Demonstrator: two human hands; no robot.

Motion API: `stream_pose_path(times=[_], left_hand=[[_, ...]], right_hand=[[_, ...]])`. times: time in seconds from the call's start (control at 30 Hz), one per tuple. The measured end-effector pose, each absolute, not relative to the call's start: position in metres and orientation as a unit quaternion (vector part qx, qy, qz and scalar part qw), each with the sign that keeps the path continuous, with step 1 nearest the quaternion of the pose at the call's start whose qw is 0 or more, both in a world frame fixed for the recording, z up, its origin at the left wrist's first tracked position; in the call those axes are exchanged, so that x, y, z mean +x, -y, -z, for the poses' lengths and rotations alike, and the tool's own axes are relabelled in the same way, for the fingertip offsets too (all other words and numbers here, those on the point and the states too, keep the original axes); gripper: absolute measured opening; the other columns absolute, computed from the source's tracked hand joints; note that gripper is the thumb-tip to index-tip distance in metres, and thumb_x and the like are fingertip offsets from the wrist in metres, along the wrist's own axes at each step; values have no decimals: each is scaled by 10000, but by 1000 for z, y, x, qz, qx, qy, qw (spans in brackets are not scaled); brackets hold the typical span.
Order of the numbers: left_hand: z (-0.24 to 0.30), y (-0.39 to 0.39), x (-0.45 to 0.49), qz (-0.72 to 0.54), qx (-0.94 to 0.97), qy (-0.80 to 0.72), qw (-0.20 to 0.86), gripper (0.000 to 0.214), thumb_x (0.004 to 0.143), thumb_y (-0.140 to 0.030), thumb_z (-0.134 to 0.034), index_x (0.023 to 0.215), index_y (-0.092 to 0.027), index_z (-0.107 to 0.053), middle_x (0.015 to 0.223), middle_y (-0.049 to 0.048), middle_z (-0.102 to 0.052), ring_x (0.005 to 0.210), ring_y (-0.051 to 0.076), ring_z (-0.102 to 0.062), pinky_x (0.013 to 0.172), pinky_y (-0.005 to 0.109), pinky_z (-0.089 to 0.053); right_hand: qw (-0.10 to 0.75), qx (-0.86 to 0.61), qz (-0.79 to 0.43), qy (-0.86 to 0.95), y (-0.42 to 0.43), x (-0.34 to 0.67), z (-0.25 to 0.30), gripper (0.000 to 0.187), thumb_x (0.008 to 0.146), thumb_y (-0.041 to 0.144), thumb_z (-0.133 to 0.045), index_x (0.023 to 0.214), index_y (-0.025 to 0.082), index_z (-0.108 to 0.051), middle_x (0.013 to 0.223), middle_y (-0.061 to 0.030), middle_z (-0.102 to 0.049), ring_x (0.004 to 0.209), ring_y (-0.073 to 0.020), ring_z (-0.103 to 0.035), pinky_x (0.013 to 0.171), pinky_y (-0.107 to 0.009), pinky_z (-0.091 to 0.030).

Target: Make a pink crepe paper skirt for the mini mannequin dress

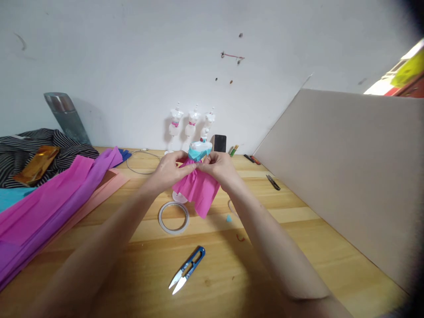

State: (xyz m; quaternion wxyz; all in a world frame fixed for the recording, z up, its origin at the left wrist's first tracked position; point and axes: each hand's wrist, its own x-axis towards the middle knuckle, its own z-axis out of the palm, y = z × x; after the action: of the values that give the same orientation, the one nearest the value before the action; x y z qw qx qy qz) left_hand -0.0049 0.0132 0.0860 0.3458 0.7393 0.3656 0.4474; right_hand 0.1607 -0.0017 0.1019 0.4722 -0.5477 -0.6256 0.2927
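Note:
A small white dress-form mannequin (204, 134) stands in the middle, with light blue crepe paper (198, 152) wrapped round its lower body. Pink crepe paper (200, 190) hangs in gathered folds below the blue. My left hand (174, 168) pinches the top edge of the pink paper from the left side. On the right side, my right hand (217, 167) pinches the same edge close to the blue paper. Both thumbs nearly meet at the front. Below, the mannequin's round base (179, 197) shows partly behind the paper.
Nearer me lie a tape roll (160, 221) and blue thread snips (188, 267). Several crepe paper sheets (59, 190) and a bottle (68, 117) are left. White mannequins (175, 126) stand by the wall, near a black phone-like object (220, 143). A cutter (273, 182) lies beside the right panel (347, 163).

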Motion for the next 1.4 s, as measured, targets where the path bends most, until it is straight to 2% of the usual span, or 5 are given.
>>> stream_pose_path(times=[0.3,0.77,1.07,1.27,1.4], left_hand=[[-88,-14,-5,-459,701,-366,406,314,690,-361,-671,880,-111,-658,898,96,-711,859,222,-644,804,357,-499],[-87,-15,-7,-460,702,-365,404,297,690,-339,-668,880,-111,-680,847,81,-709,814,209,-638,774,349,-497],[-87,-15,-7,-468,694,-350,421,273,675,-351,-679,819,-120,-662,818,70,-700,793,199,-634,736,323,-501],[-87,-16,-8,-460,703,-337,426,245,689,-335,-664,822,-129,-663,827,66,-708,820,206,-647,774,336,-504],[-87,-15,-9,-449,715,-334,419,231,703,-316,-646,841,-132,-673,868,79,-719,842,216,-651,802,354,-498]], right_hand=[[449,-519,-353,636,19,171,-101,270,585,377,-707,620,167,-541,557,16,-525,520,-108,-452,485,-240,-327],[474,-495,-361,632,21,171,-97,209,624,344,-652,623,171,-535,574,14,-533,529,-107,-455,501,-242,-353],[480,-454,-228,715,28,155,-94,144,709,283,-575,618,171,-572,578,16,-516,569,-117,-439,551,-251,-352],[491,-459,-258,694,26,157,-95,144,713,298,-585,702,167,-642,645,-8,-605,615,-142,-521,598,-268,-409],[499,-456,-263,688,23,158,-95,138,702,295,-598,668,163,-618,660,-17,-611,624,-142,-519,583,-261,-403]])
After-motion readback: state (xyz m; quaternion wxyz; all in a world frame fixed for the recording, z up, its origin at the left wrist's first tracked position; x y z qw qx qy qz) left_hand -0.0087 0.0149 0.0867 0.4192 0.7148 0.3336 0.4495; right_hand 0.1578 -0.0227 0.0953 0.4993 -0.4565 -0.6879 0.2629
